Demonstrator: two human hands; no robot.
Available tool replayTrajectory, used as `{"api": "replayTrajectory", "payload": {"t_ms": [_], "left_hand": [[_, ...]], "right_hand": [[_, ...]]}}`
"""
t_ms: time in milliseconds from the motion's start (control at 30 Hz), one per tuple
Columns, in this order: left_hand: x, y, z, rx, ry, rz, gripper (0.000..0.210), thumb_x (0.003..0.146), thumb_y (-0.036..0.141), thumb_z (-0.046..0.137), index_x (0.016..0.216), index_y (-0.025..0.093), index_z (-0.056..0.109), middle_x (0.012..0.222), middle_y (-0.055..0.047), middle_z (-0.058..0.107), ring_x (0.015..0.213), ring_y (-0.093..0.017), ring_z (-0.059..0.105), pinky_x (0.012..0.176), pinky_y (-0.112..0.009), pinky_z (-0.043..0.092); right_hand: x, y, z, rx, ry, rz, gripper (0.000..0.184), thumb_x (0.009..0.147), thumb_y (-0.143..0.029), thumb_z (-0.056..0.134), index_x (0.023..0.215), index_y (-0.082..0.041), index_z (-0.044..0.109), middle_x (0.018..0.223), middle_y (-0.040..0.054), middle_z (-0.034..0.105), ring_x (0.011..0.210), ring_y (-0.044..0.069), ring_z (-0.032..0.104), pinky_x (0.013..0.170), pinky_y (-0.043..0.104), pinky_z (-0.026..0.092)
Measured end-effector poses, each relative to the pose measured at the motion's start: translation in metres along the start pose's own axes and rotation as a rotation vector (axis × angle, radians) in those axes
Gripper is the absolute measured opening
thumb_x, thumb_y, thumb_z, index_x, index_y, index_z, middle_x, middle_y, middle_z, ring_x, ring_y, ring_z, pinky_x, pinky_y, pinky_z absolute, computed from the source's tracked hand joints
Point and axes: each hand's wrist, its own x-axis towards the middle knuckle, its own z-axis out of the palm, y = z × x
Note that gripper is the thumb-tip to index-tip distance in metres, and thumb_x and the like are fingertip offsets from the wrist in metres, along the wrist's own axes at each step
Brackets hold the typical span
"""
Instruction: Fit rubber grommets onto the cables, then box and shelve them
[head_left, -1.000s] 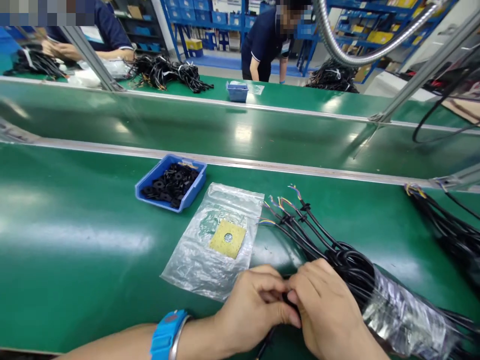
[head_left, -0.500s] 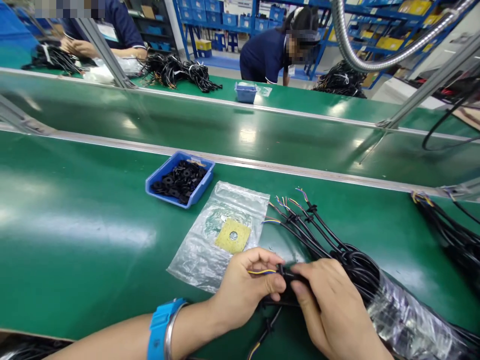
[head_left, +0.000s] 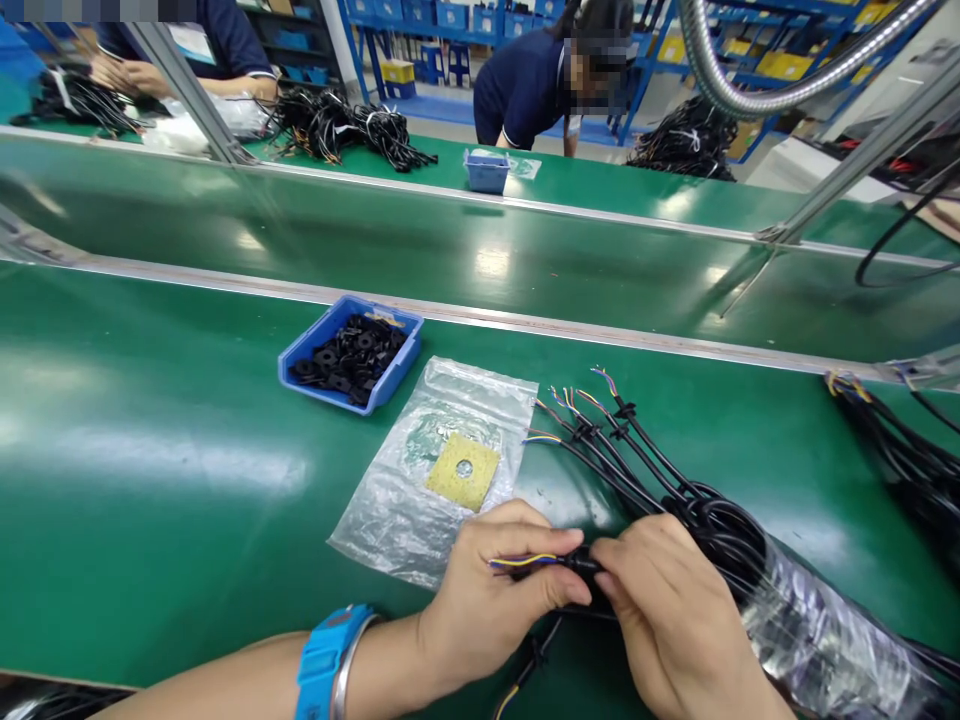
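Observation:
Between my two hands lies the end of a black cable, its thin yellow, blue and dark wires sticking out to the left. My left hand pinches a small black grommet on the cable, mostly covered by thumb and fingers. Just to the right, my right hand is closed round the cable itself. Behind my hands lies a clear zip bag with a yellow square card that has a round hole. Several cables with black grommets fan out beyond my right hand.
A blue bin of small black parts stands behind the bag. Plastic film wraps the cable bundle at right. More cables lie at the far right. Across a metal rail, two people work near cable piles.
My left thumb and fingers have moved right and closed over the grommet, which showed more plainly before. The camera view has shifted slightly.

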Motion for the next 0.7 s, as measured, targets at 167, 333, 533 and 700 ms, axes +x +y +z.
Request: {"api": "replayTrajectory", "payload": {"t_ms": [167,333,533,700], "left_hand": [[-0.002,0.0021,0.0014,0.014,-0.049,0.094,0.033,0.062,0.018,0.082,0.093,0.027,0.076,0.072,-0.003,0.068,0.064,-0.011,0.061,0.061,-0.023,0.049],[-0.0025,0.0041,0.0036,0.077,-0.068,0.163,0.036,0.059,0.013,0.084,0.093,0.021,0.076,0.072,-0.004,0.07,0.064,-0.012,0.063,0.061,-0.022,0.05],[-0.0001,0.0048,0.0088,0.052,-0.077,0.137,0.034,0.058,0.012,0.084,0.091,0.02,0.077,0.07,-0.005,0.071,0.062,-0.012,0.063,0.061,-0.023,0.05],[0.0051,0.0094,0.007,-0.088,-0.045,-0.148,0.022,0.059,0.021,0.084,0.08,0.019,0.078,0.065,-0.003,0.065,0.058,-0.011,0.06,0.056,-0.023,0.05]], "right_hand": [[-0.0036,-0.0003,0.0028,0.051,-0.04,0.014,0.018,0.083,-0.001,0.04,0.077,-0.017,0.046,0.066,0.0017,0.048,0.063,0.015,0.039,0.061,0.031,0.029],[-0.0045,-0.0016,0.0058,0.086,-0.06,-0.001,0.02,0.078,0.0,0.038,0.071,-0.019,0.038,0.064,0.0003,0.043,0.061,0.014,0.035,0.059,0.031,0.027],[-0.0048,-0.0021,0.002,0.098,-0.081,-0.007,0.021,0.078,-0.001,0.038,0.069,-0.019,0.036,0.063,-0.0004,0.042,0.059,0.013,0.034,0.058,0.03,0.026],[-0.0024,-0.0006,0.0032,0.022,-0.082,0.001,0.018,0.087,-0.003,0.04,0.078,-0.016,0.048,0.067,0.0017,0.049,0.064,0.015,0.04,0.062,0.03,0.03]]}}
